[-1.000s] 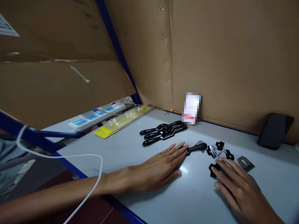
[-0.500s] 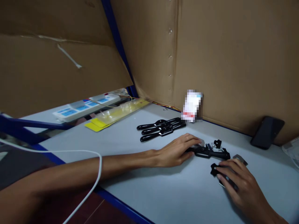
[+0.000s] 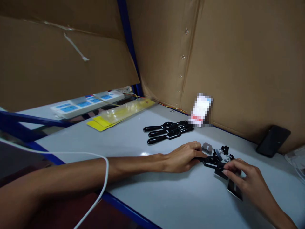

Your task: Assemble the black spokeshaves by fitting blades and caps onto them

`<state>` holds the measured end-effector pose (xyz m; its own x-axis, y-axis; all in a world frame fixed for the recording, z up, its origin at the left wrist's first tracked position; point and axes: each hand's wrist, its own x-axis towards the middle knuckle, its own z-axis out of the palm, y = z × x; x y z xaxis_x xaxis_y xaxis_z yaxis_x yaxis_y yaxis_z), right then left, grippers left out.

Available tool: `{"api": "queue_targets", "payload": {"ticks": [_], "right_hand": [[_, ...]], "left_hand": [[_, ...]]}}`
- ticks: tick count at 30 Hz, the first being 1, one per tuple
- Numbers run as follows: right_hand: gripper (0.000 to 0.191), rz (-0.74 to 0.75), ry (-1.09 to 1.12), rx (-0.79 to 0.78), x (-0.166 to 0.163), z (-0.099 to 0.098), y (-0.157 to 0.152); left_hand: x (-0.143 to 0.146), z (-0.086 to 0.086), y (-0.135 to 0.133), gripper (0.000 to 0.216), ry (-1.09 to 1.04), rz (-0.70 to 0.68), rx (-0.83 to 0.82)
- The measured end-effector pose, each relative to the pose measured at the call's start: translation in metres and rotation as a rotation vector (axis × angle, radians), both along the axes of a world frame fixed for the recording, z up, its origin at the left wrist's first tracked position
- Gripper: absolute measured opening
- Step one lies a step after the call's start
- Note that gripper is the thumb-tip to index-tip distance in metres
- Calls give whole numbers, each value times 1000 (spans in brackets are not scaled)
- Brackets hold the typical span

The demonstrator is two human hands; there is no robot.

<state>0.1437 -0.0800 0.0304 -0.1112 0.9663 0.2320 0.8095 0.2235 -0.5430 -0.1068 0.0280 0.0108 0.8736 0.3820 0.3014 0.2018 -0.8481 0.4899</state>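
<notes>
Left forearm (image 3: pixel 135 163) bare, long, slim; left hand (image 3: pixel 182 158) bare; right hand (image 3: pixel 250 178) bare, slender-fingered; smooth white cable (image 3: pixel 107 165) crossing before left forearm.

Brown cardboard sheets (image 3: pixel 247 63) rise behind the grey tabletop (image 3: pixel 176 197) and along its left, meeting near a blue post (image 3: pixel 128 35) at its back corner. Near the tabletop's rear edge stand a pixelated pale rectangle (image 3: pixel 201 109) and, farther right, a black smartphone (image 3: pixel 273 141). A white power strip (image 3: pixel 71 109) lies beyond the tabletop's left side, a white cable (image 3: pixel 106 171) hanging before its near edge
</notes>
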Motion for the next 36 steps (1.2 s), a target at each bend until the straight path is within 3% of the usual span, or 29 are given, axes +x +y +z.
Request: {"api": "queue_targets", "payload": {"ticks": [7,12,16,19,27,32,36], "right_hand": [[16,-66,87,26,-21,-10,13],[18,-165,108,125,-6,8,0],[18,-255,169,64,8,18,-6],[17,-198,215,24,2,13,-6],[16,-37,123,99,-33,-4,-2],[17,-78,62,205,-24,-1,-2],[17,-79,-125,314,-2,9,-7]], "left_hand": [[-3,-4,-9,39,22,-73,82],[-5,-5,-11,39,28,-80,123],[-6,-5,-11,39,33,-86,112],[-6,-5,-10,39,37,-79,92],[-6,-5,-10,38,22,-69,120],[-6,-4,-11,39,40,-65,141],[-6,-4,-11,38,39,-75,154]]}}
